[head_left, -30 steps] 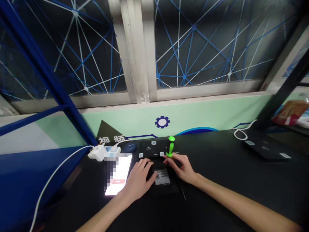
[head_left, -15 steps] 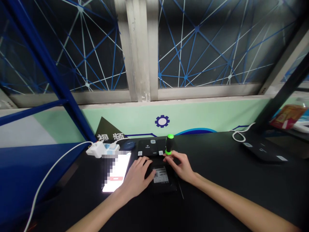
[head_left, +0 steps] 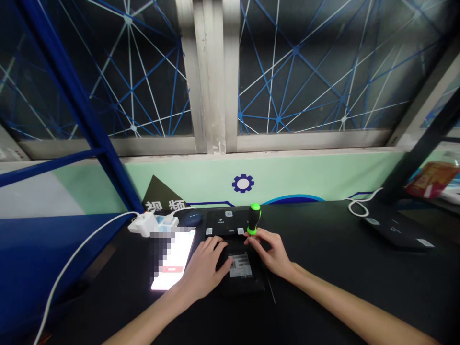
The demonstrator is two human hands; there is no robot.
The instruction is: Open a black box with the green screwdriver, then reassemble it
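Note:
In front of me on the black table lies a flat black device (head_left: 247, 283) with a white printed label on its upper face. My left hand (head_left: 206, 261) rests over its left side, fingers spread and the thumb on the label's edge. At the device's far right corner, my right hand (head_left: 271, 251) pinches the lower part of a screwdriver (head_left: 254, 218) with a black and bright green handle. The screwdriver stands nearly upright, handle up; its tip is hidden by the fingers.
Behind the hands lies a black box (head_left: 220, 223) with small white stickers. To the left are a lit phone (head_left: 178, 258), a white power strip (head_left: 167, 222) with a plugged-in adapter (head_left: 143, 224), and a dark mouse (head_left: 191, 218). Another black device (head_left: 397, 230) and a white cable (head_left: 357, 207) lie at right.
The whole scene sits slightly lower in view, as the camera has shifted a little. Both hands keep nearly the same places, and the screwdriver is still upright in my right fingers.

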